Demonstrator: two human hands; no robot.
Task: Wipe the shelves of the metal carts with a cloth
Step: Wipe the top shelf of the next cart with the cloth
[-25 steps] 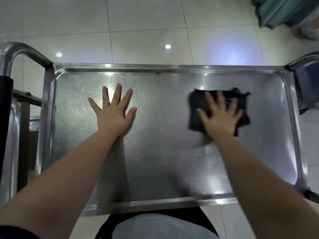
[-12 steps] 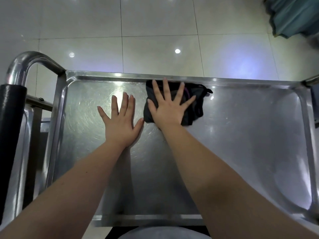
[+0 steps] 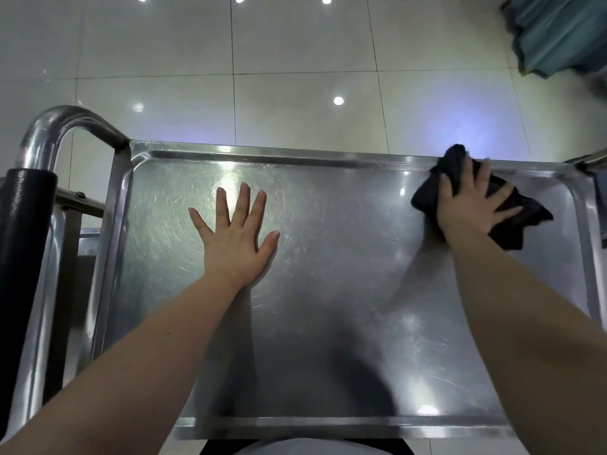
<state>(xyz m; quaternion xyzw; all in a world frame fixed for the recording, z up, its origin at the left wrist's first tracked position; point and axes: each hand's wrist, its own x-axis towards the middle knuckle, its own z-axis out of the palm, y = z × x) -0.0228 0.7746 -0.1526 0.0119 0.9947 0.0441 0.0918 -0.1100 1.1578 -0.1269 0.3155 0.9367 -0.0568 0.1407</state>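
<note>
You're mid-wipe on the cart shelf [image 3: 328, 307]: right hand [image 3: 469, 208], fingers spread, presses the cloth [image 3: 515, 224] into the upper right corner. Left hand [image 3: 235, 239] lies splayed flat, bracing. Next I'd sweep back toward the near edge.

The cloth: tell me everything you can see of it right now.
The cloth is black, soft fabric, crumpled into an uneven bunch rather than folded flat. It lies in the far right corner of the cart's metal shelf, one peak pushed up against the far rim. The right hand presses down on it with spread fingers, covering its middle; dark edges stick out around the hand. Nothing else touches it.
</note>
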